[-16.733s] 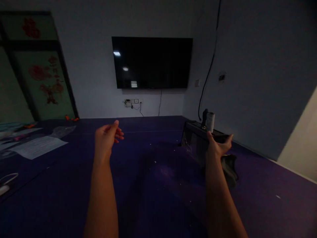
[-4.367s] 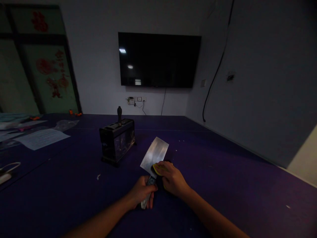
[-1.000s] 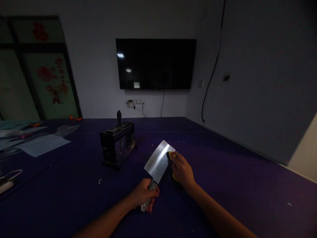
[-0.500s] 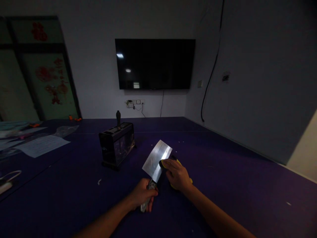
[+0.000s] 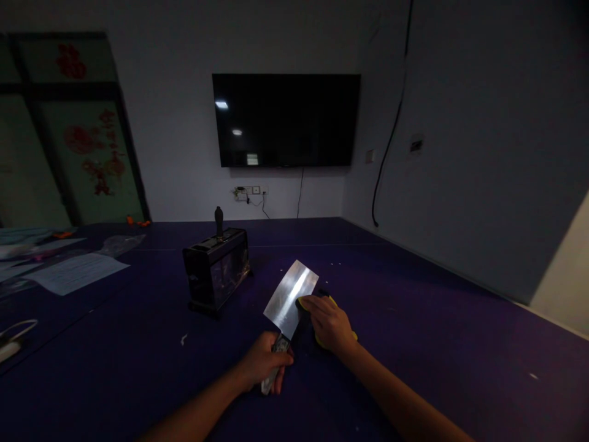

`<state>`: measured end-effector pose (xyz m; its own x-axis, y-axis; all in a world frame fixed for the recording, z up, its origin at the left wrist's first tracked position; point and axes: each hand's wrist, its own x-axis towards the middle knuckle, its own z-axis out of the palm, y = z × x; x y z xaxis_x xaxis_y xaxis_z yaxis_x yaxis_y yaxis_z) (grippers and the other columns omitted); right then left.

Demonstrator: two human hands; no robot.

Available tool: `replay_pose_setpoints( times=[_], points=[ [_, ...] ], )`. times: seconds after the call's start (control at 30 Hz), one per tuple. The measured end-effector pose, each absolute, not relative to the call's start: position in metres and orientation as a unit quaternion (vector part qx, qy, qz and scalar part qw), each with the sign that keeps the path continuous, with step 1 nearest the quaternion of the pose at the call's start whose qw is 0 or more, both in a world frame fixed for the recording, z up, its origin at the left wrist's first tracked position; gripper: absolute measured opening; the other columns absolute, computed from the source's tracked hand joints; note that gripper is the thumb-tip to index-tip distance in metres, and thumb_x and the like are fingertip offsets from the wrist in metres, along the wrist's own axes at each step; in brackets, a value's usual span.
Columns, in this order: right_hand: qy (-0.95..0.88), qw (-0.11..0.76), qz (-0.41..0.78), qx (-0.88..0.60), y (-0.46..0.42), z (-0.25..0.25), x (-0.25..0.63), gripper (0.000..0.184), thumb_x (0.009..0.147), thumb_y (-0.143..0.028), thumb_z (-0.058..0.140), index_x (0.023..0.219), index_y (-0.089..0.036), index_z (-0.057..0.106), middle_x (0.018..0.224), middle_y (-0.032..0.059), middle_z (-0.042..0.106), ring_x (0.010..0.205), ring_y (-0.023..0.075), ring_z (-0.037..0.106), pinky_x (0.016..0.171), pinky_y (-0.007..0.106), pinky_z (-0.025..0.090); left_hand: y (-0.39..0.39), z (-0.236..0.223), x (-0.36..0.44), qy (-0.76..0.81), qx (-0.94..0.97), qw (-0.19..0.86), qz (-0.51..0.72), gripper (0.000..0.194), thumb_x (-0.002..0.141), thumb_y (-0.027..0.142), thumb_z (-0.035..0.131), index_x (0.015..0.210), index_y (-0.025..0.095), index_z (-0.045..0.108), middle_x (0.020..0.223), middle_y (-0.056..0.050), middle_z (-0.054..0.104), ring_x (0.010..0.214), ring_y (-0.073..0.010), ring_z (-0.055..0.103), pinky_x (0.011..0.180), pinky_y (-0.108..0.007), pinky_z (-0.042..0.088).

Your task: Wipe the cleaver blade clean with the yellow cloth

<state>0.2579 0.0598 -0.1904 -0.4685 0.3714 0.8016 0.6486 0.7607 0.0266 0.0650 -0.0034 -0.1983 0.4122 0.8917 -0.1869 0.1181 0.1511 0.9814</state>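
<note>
A cleaver point(image 5: 288, 301) with a broad shiny blade is tilted up above the purple surface, its blade pointing away from me. My left hand point(image 5: 261, 363) is closed around its marbled grey handle. At the right side of the blade, my right hand point(image 5: 329, 320) is closed over a yellow-and-black tool point(image 5: 321, 342), mostly covered by the fingers. Part of this tool meets the cleaver's right edge near the lower half of the blade; the exact contact is hidden. Left of the blade stands a dark knife block point(image 5: 216, 270) with clear sides and one black handle point(image 5: 219, 221) sticking up.
Papers point(image 5: 76, 273) and crumpled clear plastic point(image 5: 120, 244) lie at the left, with a white cabled item point(image 5: 10, 350) nearer me. Small white scraps dot the purple surface point(image 5: 437, 344). A television point(image 5: 288, 120) hangs on the far wall; a black cable point(image 5: 389, 150) runs down the right wall.
Both hands, the cleaver and the yellow-and-black tool keep almost the same positions. The bright reflection on the blade has shifted slightly, and the view has moved a little.
</note>
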Motion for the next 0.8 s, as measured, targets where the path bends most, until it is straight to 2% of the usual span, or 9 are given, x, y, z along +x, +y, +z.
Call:
replay_pose_setpoints(
  times=[0.5, 0.8],
  points=[
    [-0.746, 0.487, -0.171, -0.42, 0.077, -0.195, 0.275, 0.04, 0.078, -0.008, 0.04, 0.111, -0.024, 0.057, 0.11, 0.0065, 0.055, 0.102, 0.0211, 0.05, 0.084, 0.035, 0.047, -0.004, -0.199, 0.062, 0.425, 0.597, 0.617, 0.287, 0.027, 0.063, 0.026, 0.057, 0.085, 0.015, 0.046, 0.039, 0.01, 0.045, 0.031, -0.0122, 0.048, 0.031, -0.018, 0.032],
    [-0.767, 0.474, -0.156, -0.403, 0.074, -0.194, 0.27, 0.037, 0.076, -0.007, 0.04, 0.105, -0.019, 0.06, 0.106, 0.0083, 0.057, 0.098, 0.0208, 0.052, 0.084, 0.035, 0.047, -0.005, -0.197, 0.064, 0.438, 0.584, 0.613, 0.302, 0.025, 0.062, 0.022, 0.053, 0.085, 0.016, 0.045, 0.038, 0.01, 0.044, 0.03, -0.0119, 0.047, 0.03, -0.018, 0.032]
  ],
)
